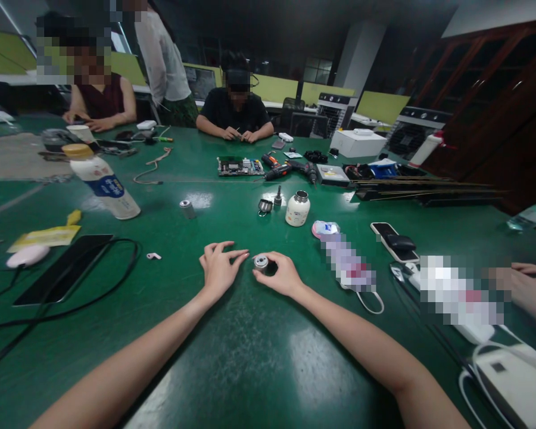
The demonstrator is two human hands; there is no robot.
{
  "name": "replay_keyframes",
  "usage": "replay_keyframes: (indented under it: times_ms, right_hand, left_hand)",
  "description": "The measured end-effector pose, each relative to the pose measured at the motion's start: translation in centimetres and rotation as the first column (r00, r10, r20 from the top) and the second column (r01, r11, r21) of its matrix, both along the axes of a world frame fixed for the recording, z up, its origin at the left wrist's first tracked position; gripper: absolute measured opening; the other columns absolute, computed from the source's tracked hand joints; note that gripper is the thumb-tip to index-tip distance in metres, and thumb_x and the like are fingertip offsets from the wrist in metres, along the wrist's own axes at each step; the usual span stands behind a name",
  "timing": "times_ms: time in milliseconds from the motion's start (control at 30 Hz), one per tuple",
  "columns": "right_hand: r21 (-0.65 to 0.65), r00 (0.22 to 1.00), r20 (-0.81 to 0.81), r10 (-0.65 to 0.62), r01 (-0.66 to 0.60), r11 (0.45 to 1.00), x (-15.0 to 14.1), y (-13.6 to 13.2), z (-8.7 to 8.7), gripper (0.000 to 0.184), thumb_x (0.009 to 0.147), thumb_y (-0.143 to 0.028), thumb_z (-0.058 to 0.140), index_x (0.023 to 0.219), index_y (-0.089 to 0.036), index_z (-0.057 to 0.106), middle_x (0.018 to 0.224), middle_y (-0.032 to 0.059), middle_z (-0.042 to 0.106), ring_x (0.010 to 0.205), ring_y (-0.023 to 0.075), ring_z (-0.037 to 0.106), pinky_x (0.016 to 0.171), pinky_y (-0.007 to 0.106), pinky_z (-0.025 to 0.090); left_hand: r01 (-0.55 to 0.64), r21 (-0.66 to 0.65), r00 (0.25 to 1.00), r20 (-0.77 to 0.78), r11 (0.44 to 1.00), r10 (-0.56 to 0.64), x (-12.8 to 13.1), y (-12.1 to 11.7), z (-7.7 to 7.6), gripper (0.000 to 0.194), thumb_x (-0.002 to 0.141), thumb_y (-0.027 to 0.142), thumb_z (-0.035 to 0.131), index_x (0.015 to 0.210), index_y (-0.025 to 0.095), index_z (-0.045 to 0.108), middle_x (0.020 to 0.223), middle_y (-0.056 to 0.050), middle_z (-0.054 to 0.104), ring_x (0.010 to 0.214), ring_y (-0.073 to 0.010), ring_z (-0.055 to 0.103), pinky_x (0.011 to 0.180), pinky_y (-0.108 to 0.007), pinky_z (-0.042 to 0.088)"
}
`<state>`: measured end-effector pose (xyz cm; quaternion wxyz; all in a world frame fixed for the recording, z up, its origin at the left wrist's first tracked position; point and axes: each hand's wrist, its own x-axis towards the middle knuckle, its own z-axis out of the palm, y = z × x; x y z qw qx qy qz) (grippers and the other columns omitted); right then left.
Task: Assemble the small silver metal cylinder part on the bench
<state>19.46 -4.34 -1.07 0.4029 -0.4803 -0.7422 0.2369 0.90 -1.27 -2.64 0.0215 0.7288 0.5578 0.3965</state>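
Silver-coloured, the short metal cylinder with a ringed top [261,263] stands roughly upright in the head view, pinched between the thumb and forefinger of the bare right hand [286,274]; whether its base rests on the glossy green bench [241,369], I cannot tell. The bare left hand [218,269] has its fingers spread and holds nothing; its foremost fingertips come just beside the cylinder, with a narrow gap showing. Beyond the left fingers and off to their left is a grey metal can-shaped piece [187,209]; level with them, farther left, lies a small pink-and-white earbud [153,256]. Beyond the right fingers stand a cream, patterned bottle with a bare steel neck [298,211], a slim dark metal bit-like part [277,198] and a rounded dark cap with a wire loop [265,206]. The cylinder looks stiff and probably dense for its size, and its smooth wall could slip under damp fingertips. I would judge the side wall the best hold, thumb and forefinger opposite each other, leaving the ringed top uncovered.
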Motion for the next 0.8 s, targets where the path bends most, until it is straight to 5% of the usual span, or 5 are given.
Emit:
replay_keyframes:
  times_ms: [267, 567, 800]
  right_hand:
    - [0.121, 0.979, 0.184, 0.083, -0.106, 0.987, 1.2, 0.8, 0.1, 0.034, 0.076, -0.045, 0.072, 0.102, -0.023, 0.069, 0.093, 0.0049, 0.071, 0.087, 0.0197, 0.063, 0.083, 0.033, 0.042]
    - [0.149, 0.961, 0.271, 0.045, -0.088, 0.985, 0.9, 0.6, -0.2, 0.033, 0.08, -0.047, 0.067, 0.097, -0.02, 0.067, 0.089, 0.0065, 0.07, 0.081, 0.0203, 0.06, 0.076, 0.033, 0.043]
    - [0.173, 0.949, 0.316, 0.018, -0.076, 0.982, 0.9, 0.7, -0.3, 0.027, 0.081, -0.043, 0.065, 0.091, -0.018, 0.067, 0.084, 0.0069, 0.069, 0.077, 0.0205, 0.06, 0.072, 0.032, 0.044]
  left_hand:
    - [-0.066, 0.046, 0.998, -0.016, 0.997, 0.067, 0.3, -0.7, 0.2, 0.017, 0.08, 0.043, 0.066, 0.085, 0.03, 0.077, 0.109, -0.011, 0.065, 0.105, -0.0357, 0.042, 0.082, -0.053, 0.035]
    - [0.251, 0.195, 0.944, 0.166, 0.948, -0.284, 1.4, -1.9, 2.5, 0.014, 0.086, 0.035, 0.062, 0.091, 0.028, 0.074, 0.092, -0.004, 0.07, 0.098, -0.0232, 0.055, 0.09, -0.042, 0.043]
    - [0.43, 0.084, 0.887, 0.147, 0.899, -0.438, 1.4, -1.5, 2.4, 0.017, 0.089, 0.03, 0.059, 0.099, 0.027, 0.072, 0.097, -0.004, 0.073, 0.102, -0.0237, 0.055, 0.091, -0.044, 0.043]
